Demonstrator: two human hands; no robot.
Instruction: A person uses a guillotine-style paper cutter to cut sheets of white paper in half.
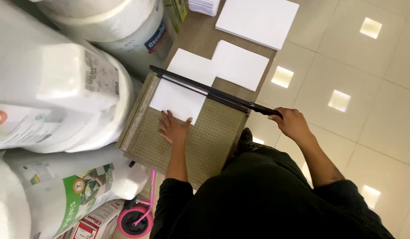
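One paper cutter (187, 132), four white paper stacks or sheets (240, 64), four big wrapped rolls (58, 93), two hands (174, 128).

Your left hand (173, 128) is pressing white paper (178, 99) onto the gridded cutter board (205, 141); at three o'clock, your right hand (292, 124) is gripping the black blade handle (213, 94).
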